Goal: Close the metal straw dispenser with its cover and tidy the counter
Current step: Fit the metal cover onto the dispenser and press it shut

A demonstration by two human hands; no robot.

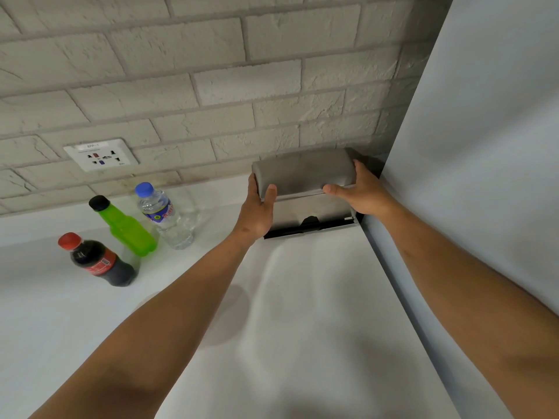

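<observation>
Counter stock, as seen from the head camera.

Bottles, three, standing in a loose group at the left of the white counter (302, 328):
- one dark cola bottle with red cap and red label (96, 260), nearest the front edge;
- one translucent green plastic bottle with black cap (125, 226), behind it;
- one clear water bottle with blue cap and blue label (165, 216), just beside the green one, to its right.

Wall fittings, one: a white multi-socket outlet plate (101, 154) on the pale brick wall (211, 71), above the bottles.

Dispenser, one: brushed-metal straw dispenser body (311, 211), at the back right corner of the counter against a white panel (484, 146), well apart from the bottles. A black bar runs along its front base.

Cover, one: rounded grey metal cover (305, 172), sitting on top of the dispenser body.

Hands, two, both on the cover:
- left hand (257, 210) curled around the cover's left end, thumb on the front face, fingers behind;
- right hand (360, 192) wrapped around the right end, thumb along the lower front edge.
</observation>
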